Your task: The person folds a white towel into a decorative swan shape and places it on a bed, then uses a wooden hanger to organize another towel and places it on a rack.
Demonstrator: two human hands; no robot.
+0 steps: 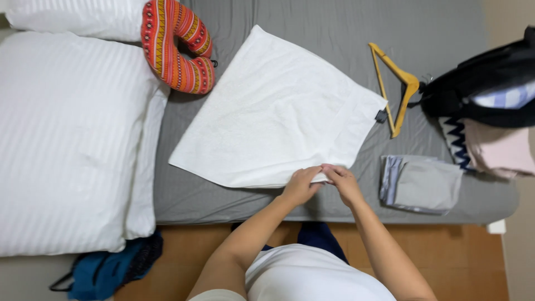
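Both hands meet at the near corner: left hand (301, 185) and right hand (344, 184) each have a closed grip pinching the white towel (273, 111), spread beyond them on the grey bed (334, 28). Looks soft, light, floppy; corners seem best to hold.

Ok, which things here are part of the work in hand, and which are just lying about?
In hand:
- white towel, its near corner pinched by the left hand and right hand

Lying about:
- wooden hanger
- folded grey cloth
- striped neck pillow
- white pillows
- black bag of clothes
- blue bag on the floor
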